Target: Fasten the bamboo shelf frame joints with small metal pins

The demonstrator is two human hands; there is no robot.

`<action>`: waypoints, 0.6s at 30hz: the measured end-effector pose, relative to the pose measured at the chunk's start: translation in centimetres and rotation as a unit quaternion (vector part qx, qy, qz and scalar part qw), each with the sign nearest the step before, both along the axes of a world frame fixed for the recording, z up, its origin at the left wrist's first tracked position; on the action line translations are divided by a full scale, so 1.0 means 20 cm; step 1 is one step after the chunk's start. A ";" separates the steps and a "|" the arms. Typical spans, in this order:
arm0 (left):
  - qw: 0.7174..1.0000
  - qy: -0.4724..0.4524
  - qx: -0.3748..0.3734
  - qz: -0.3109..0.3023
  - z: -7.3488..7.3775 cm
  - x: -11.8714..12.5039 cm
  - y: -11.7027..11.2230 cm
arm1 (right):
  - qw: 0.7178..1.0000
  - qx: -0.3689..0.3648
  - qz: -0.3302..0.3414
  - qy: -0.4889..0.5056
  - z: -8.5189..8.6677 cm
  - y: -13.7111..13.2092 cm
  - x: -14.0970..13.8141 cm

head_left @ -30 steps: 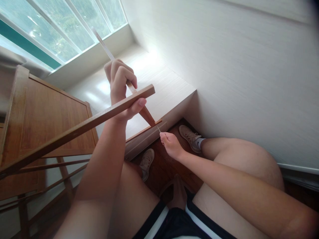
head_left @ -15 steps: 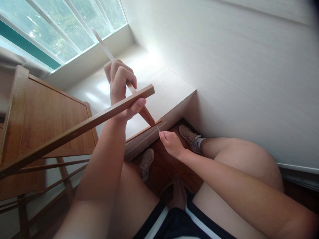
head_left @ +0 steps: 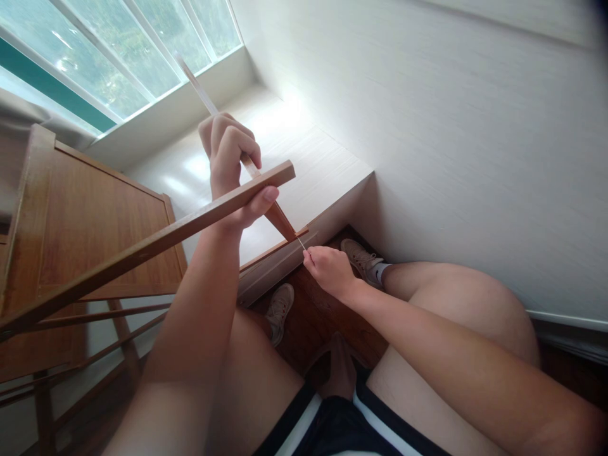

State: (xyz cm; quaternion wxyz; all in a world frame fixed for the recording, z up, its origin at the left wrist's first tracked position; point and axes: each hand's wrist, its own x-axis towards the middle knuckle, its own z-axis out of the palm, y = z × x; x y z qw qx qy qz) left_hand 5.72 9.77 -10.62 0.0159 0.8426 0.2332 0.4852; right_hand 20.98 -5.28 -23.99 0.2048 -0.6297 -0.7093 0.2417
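Note:
My left hand (head_left: pixel 232 158) is wrapped around a wooden bar (head_left: pixel 280 220) of a brown frame, its thumb under a long wooden rail (head_left: pixel 190 220) that crosses in front. The bar runs from the upper left down to a lower rail (head_left: pixel 266 254) along the edge of the white ledge. Closed in a pinch, my right hand (head_left: pixel 327 269) holds a thin metal rod (head_left: pixel 301 242), whose tip meets the joint of bar and lower rail. The rest of the rod is hidden inside my fingers, so its kind cannot be told.
A brown wooden panel (head_left: pixel 107 221) with slim legs stands at the left. Behind my left hand lies the white ledge (head_left: pixel 323 161), below a window (head_left: pixel 128 57). A pale wall (head_left: pixel 451 139) rises on the right. My shoes (head_left: pixel 280 310) are on the dark wooden floor (head_left: pixel 308 323).
My right hand has turned slightly at the wrist, with the thin rod's tip staying at the joint. My left hand and the wooden frame have not visibly moved.

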 end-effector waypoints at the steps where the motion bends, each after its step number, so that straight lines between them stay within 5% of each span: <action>1: 1.000 0.000 0.000 -0.001 0.00 0.00 0.00 | 1.000 0.002 0.004 -0.008 0.01 0.00 0.00; 10: 1.000 -0.010 -0.011 0.007 0.00 0.00 0.00 | 1.000 -0.015 0.001 0.023 0.01 0.01 0.01; 18: 1.000 -0.007 -0.019 0.013 -0.01 0.00 0.00 | 0.973 -0.065 -0.030 0.219 -0.04 0.01 -0.01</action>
